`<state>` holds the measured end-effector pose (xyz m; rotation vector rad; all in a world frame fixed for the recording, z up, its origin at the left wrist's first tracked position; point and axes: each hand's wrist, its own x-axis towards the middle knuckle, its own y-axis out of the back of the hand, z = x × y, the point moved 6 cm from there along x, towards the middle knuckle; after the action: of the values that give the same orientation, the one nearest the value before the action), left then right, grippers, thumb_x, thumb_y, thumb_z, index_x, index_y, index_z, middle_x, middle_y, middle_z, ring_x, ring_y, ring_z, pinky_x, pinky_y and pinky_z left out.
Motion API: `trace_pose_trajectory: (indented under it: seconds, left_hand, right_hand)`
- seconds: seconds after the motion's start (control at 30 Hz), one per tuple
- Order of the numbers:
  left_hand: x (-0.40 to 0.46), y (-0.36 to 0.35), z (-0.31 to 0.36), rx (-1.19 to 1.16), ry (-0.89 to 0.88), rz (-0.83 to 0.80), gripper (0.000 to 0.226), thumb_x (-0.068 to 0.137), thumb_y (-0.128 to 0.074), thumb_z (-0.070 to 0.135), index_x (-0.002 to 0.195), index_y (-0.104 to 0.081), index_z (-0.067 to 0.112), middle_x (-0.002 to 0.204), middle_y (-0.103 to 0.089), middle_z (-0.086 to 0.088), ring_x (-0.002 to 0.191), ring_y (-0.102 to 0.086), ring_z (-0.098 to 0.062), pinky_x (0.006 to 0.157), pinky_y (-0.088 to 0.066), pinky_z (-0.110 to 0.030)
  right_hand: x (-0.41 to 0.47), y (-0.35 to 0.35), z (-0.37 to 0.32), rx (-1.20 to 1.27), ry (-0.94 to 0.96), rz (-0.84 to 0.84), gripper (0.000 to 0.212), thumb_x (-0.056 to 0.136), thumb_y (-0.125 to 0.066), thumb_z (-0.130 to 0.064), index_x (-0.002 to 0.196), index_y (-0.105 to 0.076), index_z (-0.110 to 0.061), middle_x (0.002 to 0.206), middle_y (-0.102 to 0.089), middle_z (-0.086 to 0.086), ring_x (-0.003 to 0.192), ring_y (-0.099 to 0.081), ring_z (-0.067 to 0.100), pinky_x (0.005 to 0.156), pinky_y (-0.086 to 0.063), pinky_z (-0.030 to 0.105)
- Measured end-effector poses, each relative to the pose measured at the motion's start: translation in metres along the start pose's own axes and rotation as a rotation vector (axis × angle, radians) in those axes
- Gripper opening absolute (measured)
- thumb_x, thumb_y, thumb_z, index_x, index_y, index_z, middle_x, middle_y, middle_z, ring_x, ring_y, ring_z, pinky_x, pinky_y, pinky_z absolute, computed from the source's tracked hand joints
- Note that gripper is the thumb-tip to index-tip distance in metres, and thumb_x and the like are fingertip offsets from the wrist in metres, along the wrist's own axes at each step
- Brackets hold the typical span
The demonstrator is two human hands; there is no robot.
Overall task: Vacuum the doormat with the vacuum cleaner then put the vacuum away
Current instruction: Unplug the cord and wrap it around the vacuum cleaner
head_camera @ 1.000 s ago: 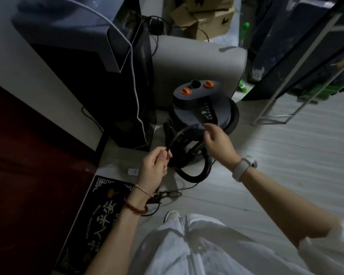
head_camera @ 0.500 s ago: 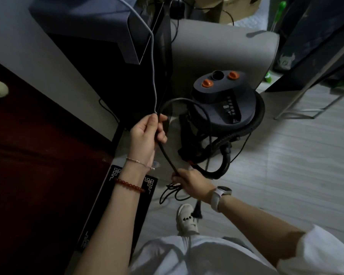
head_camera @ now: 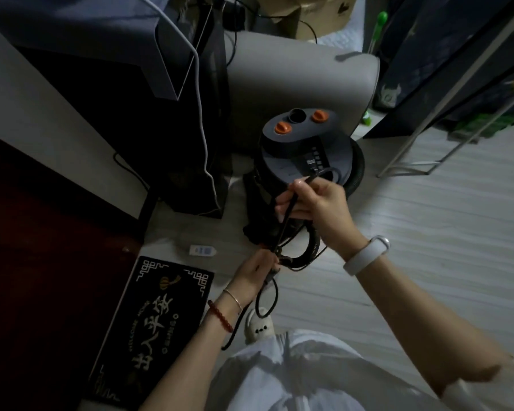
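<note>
A round dark grey vacuum cleaner (head_camera: pixel 291 149) with two orange knobs stands on the floor against a grey armchair. Its ribbed hose (head_camera: pixel 312 247) curls in front of it. A black power cord (head_camera: pixel 285 221) runs taut between my hands. My right hand (head_camera: pixel 315 203) pinches the cord's upper part just in front of the vacuum. My left hand (head_camera: pixel 257 269) grips the cord lower down, with loops hanging below it toward my slipper. The black doormat (head_camera: pixel 161 315) with gold characters lies on the floor at lower left.
A dark red door (head_camera: pixel 42 262) fills the left. A black bag (head_camera: pixel 190 129) with a white cable leans beside the grey armchair (head_camera: pixel 294 75). A small white device (head_camera: pixel 202 250) lies on the floor. A white metal rack (head_camera: pixel 457 114) stands right. Cardboard boxes (head_camera: pixel 315 13) sit behind.
My right hand rose from near the floor to in front of the vacuum, pulling the cord up. My left hand dropped lower, toward the doormat's corner, still holding the cord.
</note>
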<state>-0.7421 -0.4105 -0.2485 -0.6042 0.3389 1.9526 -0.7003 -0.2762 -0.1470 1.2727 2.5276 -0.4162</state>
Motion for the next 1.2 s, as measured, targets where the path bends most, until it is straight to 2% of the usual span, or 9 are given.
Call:
trace_pose_trajectory:
  seconds: [0.13, 0.27, 0.4, 0.67, 0.77, 0.83, 0.97, 1.07, 1.2]
  left_hand:
    - [-0.004, 0.015, 0.019, 0.268, -0.208, 0.142, 0.026, 0.093, -0.042, 0.026, 0.072, -0.055, 0.019, 0.057, -0.046, 0.017, 0.048, -0.039, 0.002, 0.056, -0.035, -0.025]
    - [-0.012, 0.025, 0.061, 0.396, -0.422, 0.186, 0.024, 0.082, -0.043, 0.043, 0.06, -0.048, 0.035, 0.059, -0.057, 0.022, 0.059, -0.052, 0.002, 0.06, -0.038, -0.018]
    - [-0.022, 0.027, 0.095, 0.298, -0.51, 0.16, 0.03, 0.09, -0.049, 0.023, 0.06, -0.052, 0.026, 0.049, -0.054, 0.021, 0.047, -0.047, 0.005, 0.048, -0.03, -0.007]
    - [-0.023, 0.05, 0.122, 0.188, -0.573, 0.369, 0.032, 0.093, -0.046, 0.019, 0.061, -0.051, 0.022, 0.041, -0.045, 0.013, 0.038, -0.037, 0.0, 0.041, -0.023, -0.007]
    - [-0.022, 0.061, 0.127, 0.238, -0.547, 0.587, 0.035, 0.095, -0.046, 0.011, 0.061, -0.051, 0.018, 0.047, -0.04, 0.011, 0.041, -0.043, 0.0, 0.04, -0.028, -0.009]
    - [-0.023, 0.068, 0.131, 0.257, -0.514, 0.727, 0.03, 0.095, -0.045, 0.014, 0.066, -0.052, 0.012, 0.053, -0.043, 0.008, 0.046, -0.047, -0.001, 0.044, -0.032, -0.01]
    - [-0.016, 0.088, 0.143, 0.124, -0.53, 0.866, 0.03, 0.097, -0.04, 0.013, 0.069, -0.049, 0.014, 0.058, -0.043, 0.006, 0.049, -0.045, -0.001, 0.048, -0.034, -0.01]
    - [0.0, 0.08, 0.156, 0.239, -0.591, 0.682, 0.034, 0.097, -0.041, 0.012, 0.066, -0.048, 0.025, 0.056, -0.041, 0.007, 0.045, -0.042, 0.001, 0.045, -0.03, -0.011]
    - [0.011, 0.051, 0.168, 0.344, -0.634, 0.519, 0.025, 0.095, -0.045, 0.009, 0.073, -0.056, 0.012, 0.056, -0.044, 0.012, 0.046, -0.045, 0.006, 0.046, -0.03, -0.005]
  right_hand:
    - [0.01, 0.039, 0.022, 0.152, -0.163, 0.239, 0.019, 0.096, -0.045, -0.014, 0.083, -0.053, -0.003, 0.057, -0.069, 0.004, 0.053, -0.067, 0.013, 0.056, -0.057, 0.025]
    - [0.003, 0.061, 0.051, 0.29, -0.284, 0.405, 0.015, 0.092, -0.045, -0.005, 0.079, -0.051, 0.001, 0.045, -0.063, 0.001, 0.041, -0.061, 0.009, 0.05, -0.055, 0.021]
    - [0.005, 0.069, 0.035, 0.283, -0.214, 0.479, 0.023, 0.087, -0.046, 0.001, 0.065, -0.051, -0.001, 0.046, -0.054, 0.003, 0.03, -0.047, 0.005, 0.043, -0.048, 0.018]
    - [0.001, 0.068, 0.013, -0.417, 0.093, 0.339, 0.026, 0.092, -0.043, -0.012, 0.104, -0.066, -0.012, 0.09, -0.065, 0.002, 0.083, -0.059, 0.016, 0.074, -0.049, 0.031]
    - [-0.013, 0.067, -0.006, -1.093, 0.526, 0.215, 0.015, 0.089, -0.054, -0.012, 0.099, -0.066, -0.01, 0.083, -0.067, 0.005, 0.078, -0.058, 0.024, 0.066, -0.049, 0.036]
    - [-0.006, 0.072, -0.004, -1.348, 0.543, 0.124, 0.012, 0.089, -0.055, -0.017, 0.093, -0.063, -0.009, 0.086, -0.062, 0.007, 0.079, -0.054, 0.026, 0.061, -0.044, 0.034]
    - [0.013, 0.115, -0.028, -1.083, 0.381, 0.395, 0.017, 0.096, -0.039, -0.013, 0.093, -0.051, -0.001, 0.103, -0.048, 0.014, 0.074, -0.048, 0.022, 0.061, -0.037, 0.027]
    - [0.028, 0.107, -0.027, -0.95, 0.396, 0.17, 0.031, 0.092, -0.049, -0.012, 0.122, -0.045, -0.009, 0.12, -0.049, 0.004, 0.104, -0.055, 0.02, 0.083, -0.046, 0.03]
    - [0.057, 0.042, -0.005, -0.874, 0.347, -0.302, 0.079, 0.088, -0.06, -0.024, 0.147, -0.008, -0.021, 0.15, -0.021, -0.006, 0.135, -0.016, 0.0, 0.111, -0.018, 0.019]
